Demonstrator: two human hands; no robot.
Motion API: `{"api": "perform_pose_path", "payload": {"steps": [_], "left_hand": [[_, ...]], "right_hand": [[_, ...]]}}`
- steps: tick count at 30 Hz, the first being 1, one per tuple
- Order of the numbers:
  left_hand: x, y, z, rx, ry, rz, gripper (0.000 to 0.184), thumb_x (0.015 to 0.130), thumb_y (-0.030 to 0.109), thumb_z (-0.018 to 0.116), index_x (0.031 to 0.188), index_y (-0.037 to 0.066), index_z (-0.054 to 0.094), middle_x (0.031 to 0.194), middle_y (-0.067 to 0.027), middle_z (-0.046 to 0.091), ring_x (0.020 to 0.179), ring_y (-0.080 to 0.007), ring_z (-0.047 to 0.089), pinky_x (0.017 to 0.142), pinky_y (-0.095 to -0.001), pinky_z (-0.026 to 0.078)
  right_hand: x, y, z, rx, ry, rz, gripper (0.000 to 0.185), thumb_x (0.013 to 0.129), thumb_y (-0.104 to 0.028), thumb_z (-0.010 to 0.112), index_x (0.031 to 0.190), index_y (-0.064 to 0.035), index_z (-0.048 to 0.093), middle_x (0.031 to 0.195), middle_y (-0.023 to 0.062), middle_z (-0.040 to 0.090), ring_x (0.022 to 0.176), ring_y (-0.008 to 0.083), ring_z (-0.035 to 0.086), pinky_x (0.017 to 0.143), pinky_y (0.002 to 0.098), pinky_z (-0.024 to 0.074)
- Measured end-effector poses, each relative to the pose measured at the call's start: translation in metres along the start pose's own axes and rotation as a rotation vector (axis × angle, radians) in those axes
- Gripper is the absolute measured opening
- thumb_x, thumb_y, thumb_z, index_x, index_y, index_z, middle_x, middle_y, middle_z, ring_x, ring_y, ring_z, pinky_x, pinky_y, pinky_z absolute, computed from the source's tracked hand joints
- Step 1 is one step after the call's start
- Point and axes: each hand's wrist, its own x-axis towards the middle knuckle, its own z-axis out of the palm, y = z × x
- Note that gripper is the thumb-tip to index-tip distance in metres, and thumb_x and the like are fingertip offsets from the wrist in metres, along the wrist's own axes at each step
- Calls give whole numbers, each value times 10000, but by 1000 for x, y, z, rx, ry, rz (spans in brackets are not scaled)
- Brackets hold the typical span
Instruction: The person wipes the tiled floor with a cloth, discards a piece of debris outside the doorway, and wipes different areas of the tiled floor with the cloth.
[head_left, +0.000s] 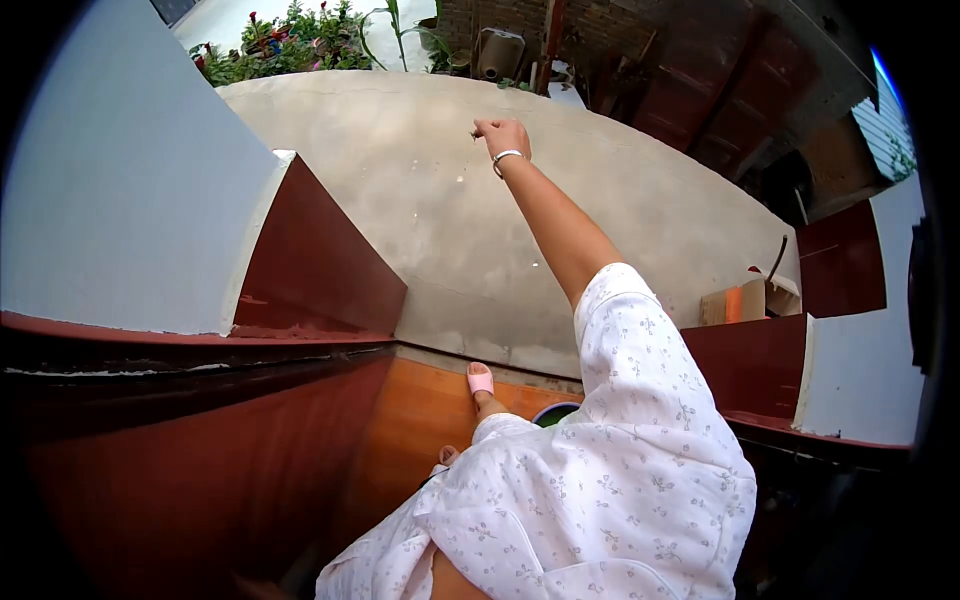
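My right hand (503,137) reaches out at arm's length through the doorway, over the concrete yard (400,220). Its fingers are closed in a pinch, and a tiny dark bit (474,135) shows at the fingertips, too small to name. A silver bracelet (507,158) circles that wrist. Below and around the hand, several small white specks (460,179) show against the concrete; whether they lie on it or are in the air I cannot tell. My left hand is out of view.
A pink slipper (480,380) is on my foot near the threshold. Dark red panels (315,260) flank the doorway. Part of a round tub (553,412) shows beside my sleeve. A cardboard box (735,304) stands at right; flowering plants (290,45) grow at the far edge.
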Motion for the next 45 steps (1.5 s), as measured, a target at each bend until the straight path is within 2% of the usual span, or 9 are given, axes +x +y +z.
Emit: {"api": "perform_pose_path", "payload": {"steps": [3,6,9,15,23,28,34,38,45], "left_hand": [[55,-21,-58,-112,-263,-83,676,830,260,628,1417,81,345,1386,-167,397,1206,-300,447,988,-443,410],[43,-14,-45,111,-118,-5,624,838,232,625,1384,41,392,1355,-169,416,1172,-279,460,956,-402,434],[35,-21,-43,258,-159,278,578,870,447,544,1293,56,503,1166,-116,567,919,-234,575,771,-378,512],[19,9,-21,210,-137,94,458,855,426,560,1133,63,594,866,-76,629,589,-210,557,528,-349,485],[14,14,-2,218,96,-161,446,847,414,590,1148,86,575,1010,-91,593,803,-239,568,640,-345,492],[8,-48,3,409,25,-406,442,862,392,588,1204,116,538,1101,-66,556,923,-232,537,719,-381,482],[-9,-180,77,746,-449,-701,422,893,330,584,1271,167,495,1190,-11,508,1068,-201,480,827,-433,454],[-98,-175,195,979,-1001,-417,427,910,234,572,1309,104,493,1097,-30,545,1009,-158,516,868,-370,438],[-136,-148,259,1011,-1375,-162,437,943,213,534,1333,30,461,1316,-142,487,1210,-229,475,1025,-369,386]], "right_hand": [[44,-6,21,-353,-7,-91,499,734,-100,659,1179,-326,642,1506,-17,303,1341,202,340,1025,421,359],[72,22,35,-462,16,-185,323,793,-203,619,1087,-313,697,1386,-19,472,1313,192,375,1001,403,368],[72,37,24,-490,-10,-222,200,803,-327,616,941,-254,742,1195,-4,600,1209,199,465,954,394,389],[74,65,-1,-440,15,-102,272,750,-404,618,827,-174,740,1089,19,627,1097,221,529,885,382,425],[67,169,-22,-684,183,-288,238,723,-238,670,954,-202,712,1405,12,447,1324,255,354,1017,414,378],[16,214,-80,-281,-29,21,232,778,-254,680,1009,-230,700,1112,16,656,1061,205,596,879,341,475],[-114,220,-132,-429,116,334,293,776,-400,676,877,-125,675,820,59,685,800,220,646,701,346,491],[-235,273,-140,-225,148,406,313,740,-364,659,768,-59,596,720,98,633,686,227,600,657,357,475],[-555,346,-122,-52,305,544,160,677,-166,671,726,-44,580,706,140,620,671,289,604,638,369,488]]}}
